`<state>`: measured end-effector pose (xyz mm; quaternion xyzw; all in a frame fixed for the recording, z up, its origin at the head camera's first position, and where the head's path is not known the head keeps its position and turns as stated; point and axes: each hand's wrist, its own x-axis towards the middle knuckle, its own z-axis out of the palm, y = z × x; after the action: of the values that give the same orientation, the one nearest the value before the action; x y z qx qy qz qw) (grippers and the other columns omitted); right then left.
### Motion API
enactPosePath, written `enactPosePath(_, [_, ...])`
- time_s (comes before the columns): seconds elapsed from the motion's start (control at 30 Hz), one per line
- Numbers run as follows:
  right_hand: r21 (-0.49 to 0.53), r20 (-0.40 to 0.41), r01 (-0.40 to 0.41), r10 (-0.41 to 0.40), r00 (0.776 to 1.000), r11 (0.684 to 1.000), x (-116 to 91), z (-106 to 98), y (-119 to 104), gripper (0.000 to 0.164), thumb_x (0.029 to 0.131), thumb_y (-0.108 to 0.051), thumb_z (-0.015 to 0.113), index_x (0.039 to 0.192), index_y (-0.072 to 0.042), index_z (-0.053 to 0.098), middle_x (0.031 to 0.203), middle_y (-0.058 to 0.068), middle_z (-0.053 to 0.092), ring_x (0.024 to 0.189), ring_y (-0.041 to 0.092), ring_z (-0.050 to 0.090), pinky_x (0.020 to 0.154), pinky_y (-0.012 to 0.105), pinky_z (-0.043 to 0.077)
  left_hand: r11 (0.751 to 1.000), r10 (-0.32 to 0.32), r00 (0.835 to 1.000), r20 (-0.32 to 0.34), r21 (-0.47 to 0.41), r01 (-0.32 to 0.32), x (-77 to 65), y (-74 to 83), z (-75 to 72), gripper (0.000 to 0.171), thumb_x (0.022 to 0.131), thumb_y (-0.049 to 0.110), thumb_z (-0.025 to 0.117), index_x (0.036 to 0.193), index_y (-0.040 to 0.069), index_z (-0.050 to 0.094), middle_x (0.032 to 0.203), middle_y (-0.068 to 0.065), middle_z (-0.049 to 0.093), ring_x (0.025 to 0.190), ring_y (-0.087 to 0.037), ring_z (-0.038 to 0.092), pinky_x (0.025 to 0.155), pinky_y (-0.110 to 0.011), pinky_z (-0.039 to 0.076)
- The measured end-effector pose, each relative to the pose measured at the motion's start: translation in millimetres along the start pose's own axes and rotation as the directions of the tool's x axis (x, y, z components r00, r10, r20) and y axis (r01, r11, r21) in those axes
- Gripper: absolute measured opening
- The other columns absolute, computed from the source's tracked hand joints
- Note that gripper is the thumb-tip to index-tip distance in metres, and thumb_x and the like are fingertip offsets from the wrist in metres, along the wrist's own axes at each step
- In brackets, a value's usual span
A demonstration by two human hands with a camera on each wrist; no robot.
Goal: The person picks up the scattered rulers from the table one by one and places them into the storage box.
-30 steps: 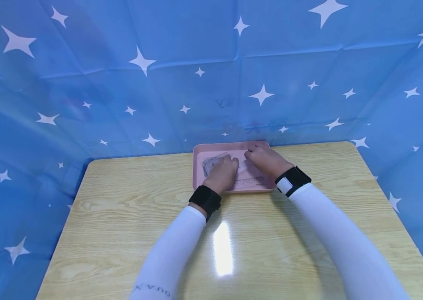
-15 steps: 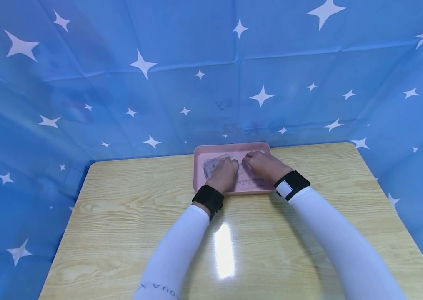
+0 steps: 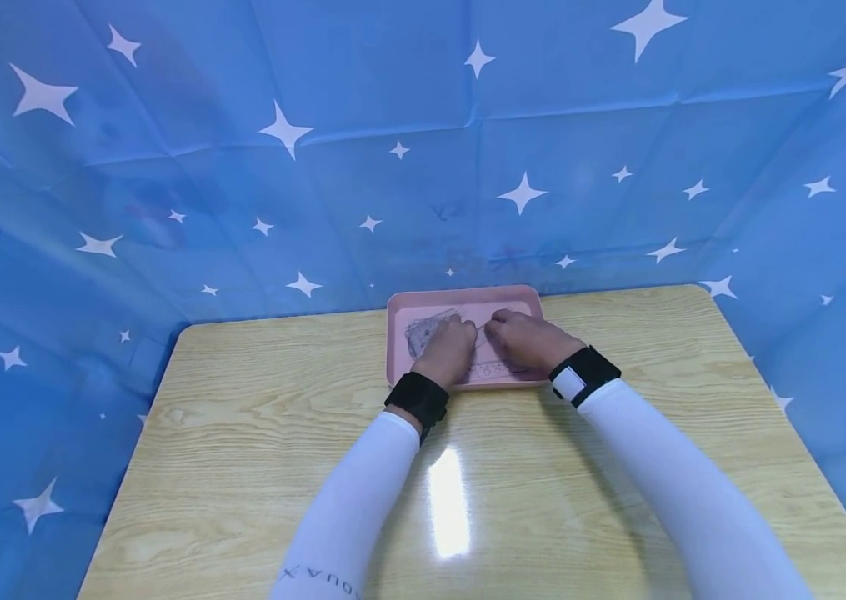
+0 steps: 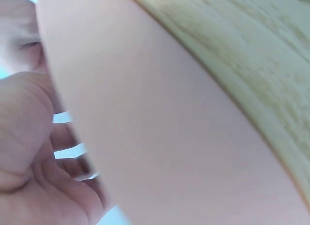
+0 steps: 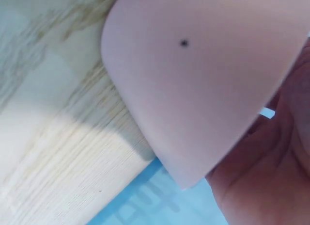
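Note:
Both hands work inside a shallow pink tray. My left hand has its fingers curled, pinching at a thin clear piece of plastic between the hands. Opposite it, my right hand pinches the same piece with curled fingers; its exact kind I cannot tell. A greyish, see-through flat item lies left of the left hand, partly covered by it. Along the tray's front lies a clear ruler-like strip with printed round marks. Both wrist views show mostly the tray's outer wall, which hides the fingertips.
The tray stands at the back edge of a wood-grain table. A blue curtain with white stars hangs close behind and at the sides. Black bands sit on both wrists, over white sleeves.
My right hand has moved from the tray's far rim down and toward the front, with its fingertips closer to the left hand. The left hand has hardly moved.

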<state>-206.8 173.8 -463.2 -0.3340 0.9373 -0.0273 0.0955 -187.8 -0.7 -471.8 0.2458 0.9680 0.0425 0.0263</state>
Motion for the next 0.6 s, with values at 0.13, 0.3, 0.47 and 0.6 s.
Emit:
enactPosePath(0.13, [0.008, 0.026, -0.015, 0.014, 1.0, 1.0, 1, -1, 0, 0.039, 0.106, -0.015, 0.055, 0.144, -0.004, 0.056, 0.14, 0.019, 0.06, 0.133, 0.034, 0.058, 0.109, 0.048, 0.049, 1.0, 0.007, 1.0, 0.006, 0.019, -0.007, 0.4, -0.9, -1.4, 0.025, 0.104, 0.0, 0.053, 0.119, 0.003, 0.072, 0.105, -0.014, 0.072, 0.104, -0.027, 0.067, 0.096, -0.038, 0.055])
enactPosePath(0.3, [0.045, 0.024, -0.031, 0.03, 0.999, 0.998, 2, 1, 0, 0.041, 0.107, -0.016, 0.053, 0.146, -0.003, 0.054, 0.142, 0.02, 0.058, 0.137, 0.035, 0.054, 0.113, 0.049, 0.045, 0.999, 0.002, 0.999, 0.032, 0.041, -0.004, 0.6, -0.6, -2.9, 0.025, 0.102, 0.001, 0.055, 0.12, 0.003, 0.071, 0.108, -0.015, 0.07, 0.107, -0.028, 0.066, 0.099, -0.039, 0.053])
enactPosePath(0.47, [0.05, -0.011, -0.028, 0.029, 1.0, 0.998, 1, 3, -1, 0.039, 0.107, -0.015, 0.053, 0.143, -0.001, 0.055, 0.14, 0.021, 0.059, 0.137, 0.035, 0.055, 0.113, 0.048, 0.045, 0.999, 0.001, 1.0, 0.02, 0.036, -0.002, -1.4, -0.5, -6.5, 0.026, 0.104, 0.011, 0.057, 0.126, 0.002, 0.067, 0.116, -0.016, 0.067, 0.114, -0.029, 0.062, 0.102, -0.039, 0.051])
enactPosePath(0.6, [0.06, -0.052, -0.023, 0.026, 0.998, 0.998, -2, 1, -2, 0.033, 0.106, -0.016, 0.054, 0.136, -0.002, 0.06, 0.13, 0.018, 0.063, 0.127, 0.032, 0.061, 0.107, 0.046, 0.051, 1.0, 0.002, 1.0, -0.017, -0.008, -0.002, -6.8, -2.2, -16.0, 0.028, 0.104, 0.02, 0.059, 0.124, 0.001, 0.066, 0.12, -0.017, 0.064, 0.114, -0.031, 0.06, 0.101, -0.041, 0.05])
